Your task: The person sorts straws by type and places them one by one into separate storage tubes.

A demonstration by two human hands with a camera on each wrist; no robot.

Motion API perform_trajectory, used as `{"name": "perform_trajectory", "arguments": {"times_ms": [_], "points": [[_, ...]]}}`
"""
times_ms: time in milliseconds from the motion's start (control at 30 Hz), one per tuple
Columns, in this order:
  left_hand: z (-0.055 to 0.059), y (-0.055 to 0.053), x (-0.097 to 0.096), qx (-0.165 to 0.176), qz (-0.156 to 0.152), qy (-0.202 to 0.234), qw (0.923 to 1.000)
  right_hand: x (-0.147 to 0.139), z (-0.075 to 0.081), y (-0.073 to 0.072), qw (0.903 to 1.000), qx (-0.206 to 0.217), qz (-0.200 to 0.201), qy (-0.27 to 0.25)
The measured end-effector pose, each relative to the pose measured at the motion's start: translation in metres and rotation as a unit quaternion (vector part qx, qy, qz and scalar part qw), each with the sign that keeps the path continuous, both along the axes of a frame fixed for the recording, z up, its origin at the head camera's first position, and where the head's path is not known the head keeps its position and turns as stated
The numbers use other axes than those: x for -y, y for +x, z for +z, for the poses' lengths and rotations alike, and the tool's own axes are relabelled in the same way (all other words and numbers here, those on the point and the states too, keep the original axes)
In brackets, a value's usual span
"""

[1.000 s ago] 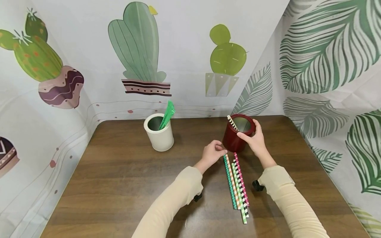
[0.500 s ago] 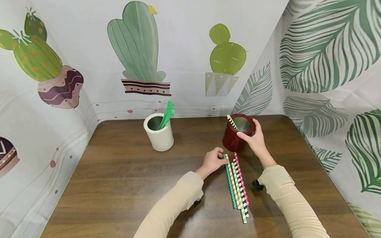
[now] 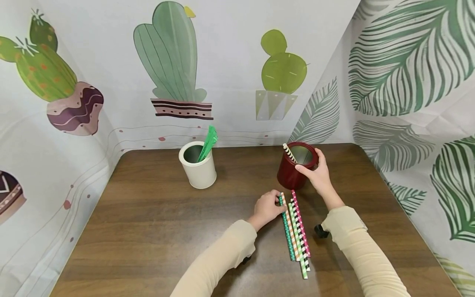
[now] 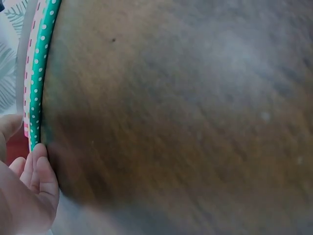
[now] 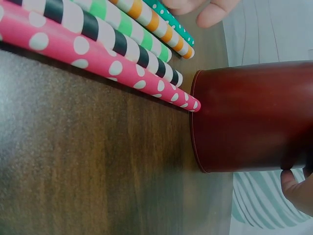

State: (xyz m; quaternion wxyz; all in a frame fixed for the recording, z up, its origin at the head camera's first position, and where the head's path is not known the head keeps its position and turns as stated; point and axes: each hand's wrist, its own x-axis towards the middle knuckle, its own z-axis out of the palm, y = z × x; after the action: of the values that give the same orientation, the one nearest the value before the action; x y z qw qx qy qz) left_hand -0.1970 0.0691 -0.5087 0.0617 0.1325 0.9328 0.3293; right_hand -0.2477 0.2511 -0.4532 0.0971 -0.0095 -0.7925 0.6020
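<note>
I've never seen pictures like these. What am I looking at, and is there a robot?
No robot here: just a person working barehanded. The wide picture comes from a camera worn on the head; the two close ones, from a camera on each wrist. On the brown table lie five patterned straws, side by side. Beyond them stands a red cup with a striped straw inside; further left, a white cup holds a green item. The right hand holds the red cup by its rim. The left hand is at the far end of the teal dotted straw; whether it grips it is hard to tell.
</note>
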Motion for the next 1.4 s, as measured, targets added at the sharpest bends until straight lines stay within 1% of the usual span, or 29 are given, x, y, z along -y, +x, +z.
{"name": "perform_trajectory", "arguments": {"times_ms": [233,367,600,800,900,1000,1033,1133,1233,1267,1400], "points": [[-0.0049,0.0027,-0.0031,-0.028,0.009,-0.033,0.9990,0.0003,0.0004,0.0002,1.0000,0.001,0.000,-0.002],[-0.0064,0.0035,-0.0034,-0.034,0.008,-0.045,0.9984,0.0002,0.0006,0.0006,1.0000,0.001,0.001,-0.004],[-0.0060,0.0015,-0.0015,-0.017,0.008,-0.033,0.9993,0.0005,0.0003,0.0003,0.9998,-0.007,0.006,-0.018],[-0.0018,-0.0005,0.0008,0.001,0.009,-0.019,0.9998,0.0015,0.0006,0.0005,0.9997,-0.005,0.007,-0.024],[0.0000,-0.0016,0.0016,0.015,0.012,-0.006,0.9998,0.0014,0.0005,0.0006,0.9998,-0.003,0.005,-0.021],[-0.0001,-0.0024,0.0024,0.021,0.011,0.008,0.9997,0.0013,0.0007,0.0009,0.9998,-0.001,0.006,-0.020],[-0.0031,-0.0036,0.0031,0.008,0.006,0.015,0.9998,0.0013,0.0008,0.0011,0.9998,-0.001,0.005,-0.021],[-0.0047,-0.0042,0.0036,0.005,0.008,0.016,0.9998,0.0019,0.0014,0.0016,0.9997,-0.001,0.004,-0.024],[-0.0069,-0.0050,0.0037,0.000,0.022,0.018,0.9996,0.0022,0.0014,0.0013,0.9997,-0.002,0.004,-0.024],[-0.0042,-0.0041,0.0033,0.010,0.032,0.015,0.9993,0.0024,0.0015,0.0013,0.9997,-0.003,0.004,-0.025],[-0.0048,-0.0051,0.0027,-0.004,0.043,0.003,0.9990,0.0023,0.0014,0.0010,0.9998,-0.003,0.002,-0.019]]}}
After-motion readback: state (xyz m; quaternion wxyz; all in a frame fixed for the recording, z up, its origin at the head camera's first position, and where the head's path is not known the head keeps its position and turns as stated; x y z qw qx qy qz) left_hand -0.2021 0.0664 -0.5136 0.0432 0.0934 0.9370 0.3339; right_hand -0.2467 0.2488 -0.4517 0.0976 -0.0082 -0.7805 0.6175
